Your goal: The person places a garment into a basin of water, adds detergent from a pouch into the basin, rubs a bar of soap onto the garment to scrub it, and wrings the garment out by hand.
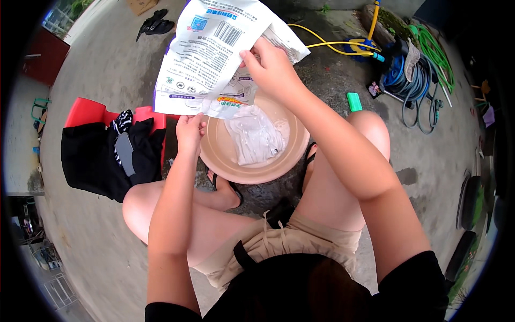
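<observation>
A large white printed plastic bag (206,59) is tilted above a round beige basin (215,158). My left hand (190,133) pinches the bag's lower edge, over the basin's left rim. My right hand (272,67) grips the bag's right side, thumb on the printed face. Inside the basin lies a wet white cloth (252,137) with some water and foam around it. The bag's mouth and whatever it contains cannot be made out. The basin stands on the ground between my feet, its far left part hidden by the bag.
A red plastic chair (88,110) draped with black clothes (88,155) and a phone (124,153) stands left. On the right are a green block (354,102), a coiled hose reel (410,75), a green hose (442,64) and a yellow hose (332,45). Black sandals (155,26) lie far left.
</observation>
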The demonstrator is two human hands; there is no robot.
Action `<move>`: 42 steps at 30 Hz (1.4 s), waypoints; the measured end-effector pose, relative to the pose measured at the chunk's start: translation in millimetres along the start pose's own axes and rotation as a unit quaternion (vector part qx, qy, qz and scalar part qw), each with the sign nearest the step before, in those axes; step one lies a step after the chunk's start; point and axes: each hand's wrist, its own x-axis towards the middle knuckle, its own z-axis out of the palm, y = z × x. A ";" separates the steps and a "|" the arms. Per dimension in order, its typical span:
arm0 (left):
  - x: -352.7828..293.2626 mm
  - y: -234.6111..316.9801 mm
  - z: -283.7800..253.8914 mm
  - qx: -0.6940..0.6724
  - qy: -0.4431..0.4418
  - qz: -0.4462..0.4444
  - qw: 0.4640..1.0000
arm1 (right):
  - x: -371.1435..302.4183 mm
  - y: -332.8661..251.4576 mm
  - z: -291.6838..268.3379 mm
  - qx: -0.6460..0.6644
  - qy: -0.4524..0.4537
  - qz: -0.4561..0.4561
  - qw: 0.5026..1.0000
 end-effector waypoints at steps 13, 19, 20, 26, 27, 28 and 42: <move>3.9 -1.4 1.8 -0.006 -0.023 0.010 1.000 | 4.7 13.0 -15.9 -0.037 -0.027 0.166 0.985; -3.5 5.7 2.5 0.006 -0.022 0.020 1.000 | 6.1 11.9 -21.6 0.047 -0.050 0.198 0.978; -5.7 10.0 3.6 0.015 -0.027 0.037 0.999 | 7.3 16.6 -24.6 0.085 -0.050 0.246 0.964; -23.5 55.7 2.0 0.044 -0.029 0.143 0.988 | 11.9 39.2 -38.4 0.202 -0.037 0.363 0.909; -26.8 64.0 -0.6 0.052 -0.023 0.164 0.985 | 9.6 36.1 -37.8 0.198 -0.047 0.392 0.897; -30.7 71.7 -0.7 0.059 -0.020 0.186 0.981 | 7.6 34.5 -39.9 0.192 -0.054 0.421 0.885; -72.7 82.3 16.6 0.352 -0.041 0.378 0.856 | -12.6 -44.0 -71.7 -0.119 -0.356 0.163 0.912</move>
